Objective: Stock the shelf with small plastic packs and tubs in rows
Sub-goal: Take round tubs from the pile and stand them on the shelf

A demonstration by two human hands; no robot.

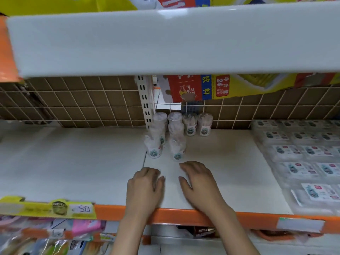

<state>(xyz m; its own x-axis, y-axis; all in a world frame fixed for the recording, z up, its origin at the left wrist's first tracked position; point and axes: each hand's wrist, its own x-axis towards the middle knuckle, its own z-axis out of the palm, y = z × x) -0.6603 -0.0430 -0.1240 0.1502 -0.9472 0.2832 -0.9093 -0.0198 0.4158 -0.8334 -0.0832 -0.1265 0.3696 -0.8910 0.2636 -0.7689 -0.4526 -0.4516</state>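
Fingers (185,167) of the right hand (199,183) lie loosely bent, palm down, on the white shelf (73,162), holding nothing; those of the left hand (145,184) are likewise relaxed and empty, its thumb pointing toward the right one. Both hands rest side by side near the shelf's orange front edge (176,214), just in front of the tubs. From the head camera, the clear tubs (176,150) stand upright in short rows toward the back, the nearest two just beyond the fingertips, others lined up against the wire grid backing (82,107). Flat plastic packs (301,170) lie in rows on the right part of the shelf, well apart from the hands. A yellow price tag (55,208) sits on the front edge at left. An upper shelf (165,43) spans the top.
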